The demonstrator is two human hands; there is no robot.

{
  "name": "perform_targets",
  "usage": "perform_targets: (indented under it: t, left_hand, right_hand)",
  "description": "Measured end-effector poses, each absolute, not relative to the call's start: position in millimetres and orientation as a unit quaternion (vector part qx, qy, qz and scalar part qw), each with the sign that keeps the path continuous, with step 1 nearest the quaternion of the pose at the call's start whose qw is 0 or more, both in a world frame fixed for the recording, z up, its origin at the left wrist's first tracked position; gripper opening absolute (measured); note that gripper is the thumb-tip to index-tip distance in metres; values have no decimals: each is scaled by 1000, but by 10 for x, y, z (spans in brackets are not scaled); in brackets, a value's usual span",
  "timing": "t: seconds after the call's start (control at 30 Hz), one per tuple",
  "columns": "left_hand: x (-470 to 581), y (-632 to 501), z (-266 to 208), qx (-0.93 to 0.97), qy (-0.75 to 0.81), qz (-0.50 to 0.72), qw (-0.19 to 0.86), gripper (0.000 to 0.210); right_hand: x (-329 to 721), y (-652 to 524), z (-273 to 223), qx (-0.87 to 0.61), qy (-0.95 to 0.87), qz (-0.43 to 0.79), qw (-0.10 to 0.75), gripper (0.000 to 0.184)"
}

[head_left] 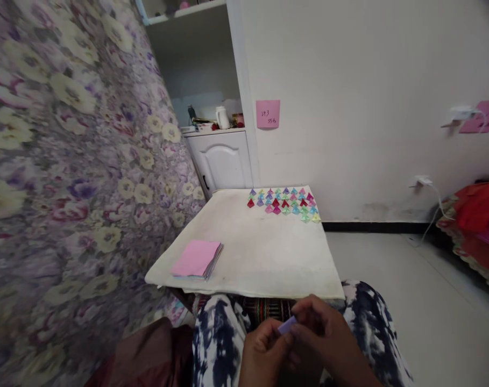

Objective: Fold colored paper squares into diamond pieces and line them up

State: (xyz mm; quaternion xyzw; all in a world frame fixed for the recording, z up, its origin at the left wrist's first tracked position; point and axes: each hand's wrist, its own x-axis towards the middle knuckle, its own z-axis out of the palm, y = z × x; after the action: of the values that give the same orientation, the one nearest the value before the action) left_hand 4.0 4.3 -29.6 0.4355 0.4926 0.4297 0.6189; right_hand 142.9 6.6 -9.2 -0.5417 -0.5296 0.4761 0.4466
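Note:
A small folded piece of purple paper (286, 324) is pinched between my two hands, low in the view and just in front of the table edge. My left hand (264, 349) grips its left end with thumb and fingers. At its right end, my right hand (328, 336) has thumb and fingers closed on it. On the table lies a stack of square paper (196, 258) with a pink sheet on top. Several small folded paper pieces (285, 203) in many colours stand in rows at the far right corner of the table.
The table (248, 242) has a cream cover, and my knees in patterned trousers (218, 338) are under its near edge. A floral curtain (86, 188) hangs at the left. Behind stand a white cabinet (226, 161) and a wall with a pink note (268, 114). Red bedding (478, 215) lies at right.

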Motion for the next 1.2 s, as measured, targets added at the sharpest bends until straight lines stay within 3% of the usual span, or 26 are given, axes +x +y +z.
perform_targets:
  t: [0.17, 1.2]
  left_hand:
    - [31, 51, -281, 429, 494, 452, 606, 32]
    - [6, 40, -321, 467, 521, 420, 578, 31]
  right_hand:
    - [1460, 52, -39, -539, -565, 429, 453, 9]
    - [1425, 62, -104, -518, -552, 474, 450, 6]
